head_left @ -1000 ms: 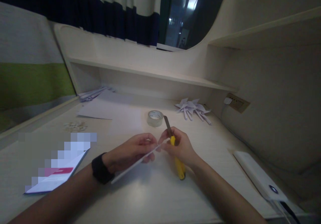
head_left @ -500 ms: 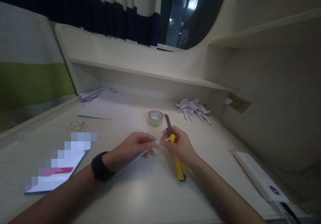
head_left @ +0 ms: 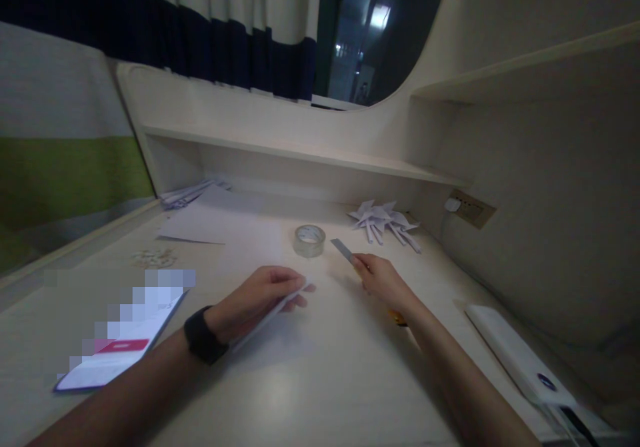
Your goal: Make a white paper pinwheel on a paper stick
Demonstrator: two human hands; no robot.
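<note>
**Pale bench, white card and a bared blade**

Cream laminate makes up the long bench (head_left: pixel 310 393), the largest thing in view, with a shelf of the same finish running along its back. On the bench's left lies a white leaflet with a red band (head_left: pixel 117 357); its print is blurred over, so no writing there can be read. At the right edge rests a slim white power bank (head_left: pixel 517 353) with a round dark button; no brand shows on it.

The left hand (head_left: pixel 260 300) pinches a thin white card strip (head_left: pixel 273 312) between thumb and fingers, one end raised off the bench. The right hand (head_left: pixel 383 280) is closed around a yellow-handled utility knife (head_left: pixel 345 250), its grey blade extended toward the clear tape roll (head_left: pixel 309 240); only a sliver of yellow shows under the wrist.

Beyond the roll sits a heap of folded white paper pinwheels (head_left: pixel 385 220).

To handle this well, I judge the blade should point away from the left fingers, the strip should be held taut or flat on the bench, and any stroke should be light and drawn away from the holding hand.
</note>
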